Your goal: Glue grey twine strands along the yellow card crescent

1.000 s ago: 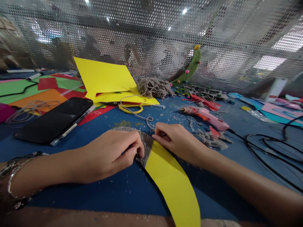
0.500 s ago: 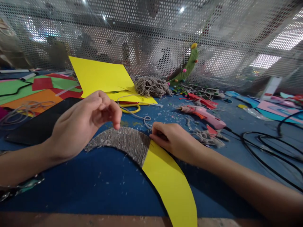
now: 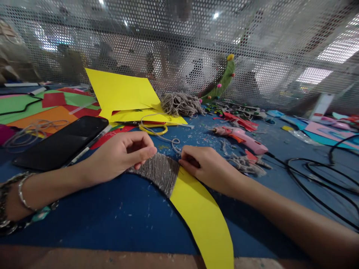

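A curved yellow card (image 3: 207, 213) lies on the blue table, its upper left part covered by rows of grey cord (image 3: 161, 172). My right hand (image 3: 198, 160) is closed in a pinch at the card's outer edge, where the wrapped part meets the bare yellow; a loose grey strand (image 3: 175, 142) runs back from its fingertips. Over the wrapped part my left hand (image 3: 131, 153) is closed, thumb and index finger together; anything between them is too small to make out. The far left tip of the card is hidden behind it.
Behind the hands are yellow-handled scissors (image 3: 157, 130), yellow sheets (image 3: 123, 89) and a heap of grey cord (image 3: 182, 104). A pink glue gun (image 3: 244, 138) with a black cable lies right. A phone (image 3: 64, 140) lies left, near coloured papers (image 3: 53, 116).
My left hand has moved right and its loosely spread fingers have closed together, covering more of the wrapped part and uncovering the phone. My right hand has barely moved.
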Motion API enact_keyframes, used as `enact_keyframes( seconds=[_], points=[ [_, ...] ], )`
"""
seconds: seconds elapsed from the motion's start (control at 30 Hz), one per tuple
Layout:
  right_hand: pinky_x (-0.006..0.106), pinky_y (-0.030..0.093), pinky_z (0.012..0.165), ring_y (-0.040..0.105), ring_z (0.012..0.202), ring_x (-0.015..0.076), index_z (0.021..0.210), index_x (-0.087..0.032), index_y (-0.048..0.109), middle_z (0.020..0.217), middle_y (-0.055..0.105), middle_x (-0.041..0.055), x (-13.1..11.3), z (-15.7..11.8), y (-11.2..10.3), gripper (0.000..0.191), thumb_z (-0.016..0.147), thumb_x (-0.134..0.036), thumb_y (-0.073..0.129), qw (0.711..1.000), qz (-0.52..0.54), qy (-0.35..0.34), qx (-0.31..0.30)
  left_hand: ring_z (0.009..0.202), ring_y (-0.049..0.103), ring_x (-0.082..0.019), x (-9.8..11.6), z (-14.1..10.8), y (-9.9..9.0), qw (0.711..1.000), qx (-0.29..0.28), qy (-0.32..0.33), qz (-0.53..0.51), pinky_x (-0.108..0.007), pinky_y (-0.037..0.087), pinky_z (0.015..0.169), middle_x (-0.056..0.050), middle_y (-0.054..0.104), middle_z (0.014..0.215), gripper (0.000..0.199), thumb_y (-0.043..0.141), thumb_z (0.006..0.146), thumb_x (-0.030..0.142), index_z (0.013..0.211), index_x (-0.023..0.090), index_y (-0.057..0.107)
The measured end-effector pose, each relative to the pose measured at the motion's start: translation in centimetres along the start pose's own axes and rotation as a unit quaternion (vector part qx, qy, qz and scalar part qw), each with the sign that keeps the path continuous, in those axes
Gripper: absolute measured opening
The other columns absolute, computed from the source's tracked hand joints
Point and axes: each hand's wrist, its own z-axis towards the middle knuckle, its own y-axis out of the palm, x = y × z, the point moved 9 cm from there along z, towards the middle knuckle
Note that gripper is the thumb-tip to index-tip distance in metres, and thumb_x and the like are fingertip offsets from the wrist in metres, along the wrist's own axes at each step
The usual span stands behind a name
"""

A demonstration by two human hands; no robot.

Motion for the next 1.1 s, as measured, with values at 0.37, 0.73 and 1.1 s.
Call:
enact_keyframes(
  seconds=[0.37, 0.73, 1.1],
  points=[
    [0.021, 0.038, 0.056, 0.047, 0.063, 0.0089, 0.096, -0.017, 0.048, 0.097, 0.052, 0.0066, 0.5, -0.6, -2.2, 0.015, 0.083, -0.019, 0.04, 0.993, 0.055, 0.004, 0.105, 0.036, 0.029, -0.005, -0.8, 0.3, -1.3, 0.999, 0.036, -0.023, -0.024, -0.015, 0.026, 0.035, 0.008, 0.034, 0.046, 0.02, 0.039, 0.089, 0.034, 0.076, 0.019, 0.039],
    [0.025, 0.032, 0.052, 0.048, 0.058, 0.0126, 0.07, -0.019, 0.047, 0.067, 0.056, 0.001, -2.9, -2.4, -3.5, 0.032, 0.076, -0.051, 0.049, 0.995, -0.094, 0.012, -0.033, 0.036, 0.027, -0.005, -1.4, 0.7, -3.5, 0.994, 0.075, -0.017, -0.074, -0.016, 0.022, 0.036, 0.009, 0.033, 0.042, 0.028, 0.039, 0.088, 0.028, 0.063, 0.02, 0.031],
    [0.033, 0.04, 0.062, 0.059, 0.077, 0.0249, 0.093, -0.015, 0.055, 0.091, 0.062, 0.0092, -4.9, -3.0, -1.4, 0.038, 0.066, -0.041, 0.054, 0.978, -0.174, 0.058, -0.099, 0.04, 0.031, -0.006, -2.9, 0.3, -7.0, 0.974, 0.211, -0.054, -0.063, -0.021, 0.029, 0.044, 0.005, 0.034, 0.041, 0.041, 0.037, 0.09, 0.03, 0.051, 0.018, 0.034]
  ],
)
